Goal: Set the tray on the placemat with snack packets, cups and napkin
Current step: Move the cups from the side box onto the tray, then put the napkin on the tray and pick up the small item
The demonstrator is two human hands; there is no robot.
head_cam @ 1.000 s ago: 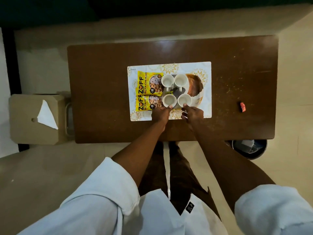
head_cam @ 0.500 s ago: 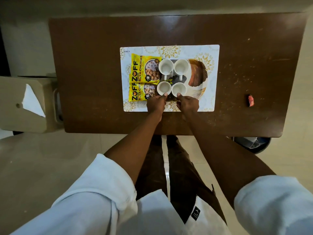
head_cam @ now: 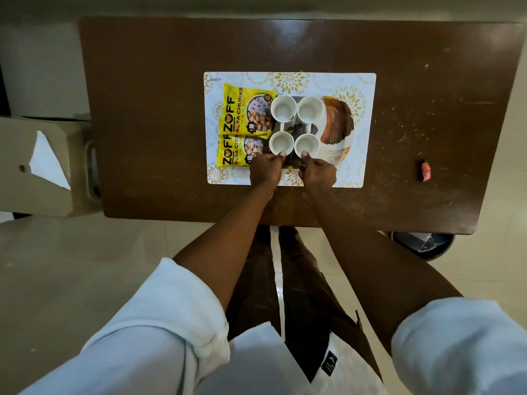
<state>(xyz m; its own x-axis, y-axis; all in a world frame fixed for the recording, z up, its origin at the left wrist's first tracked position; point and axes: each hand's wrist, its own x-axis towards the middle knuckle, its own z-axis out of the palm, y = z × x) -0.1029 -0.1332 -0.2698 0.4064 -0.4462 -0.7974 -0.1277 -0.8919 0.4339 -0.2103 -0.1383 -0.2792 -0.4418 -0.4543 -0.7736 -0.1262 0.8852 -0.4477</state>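
The tray (head_cam: 338, 124) lies on the placemat (head_cam: 365, 86), mid-table (head_cam: 156, 81). On its left part lie two yellow packets (head_cam: 239, 109), one overlapping the other; beside them stand four white cups (head_cam: 283, 108) in a square. The left hand (head_cam: 265, 171) and right hand (head_cam: 318, 172) sit side by side at the tray's near edge, fingers curled on it, thumbs touching the two nearest cups. A small red wrapper (head_cam: 425, 171) lies well apart to the right.
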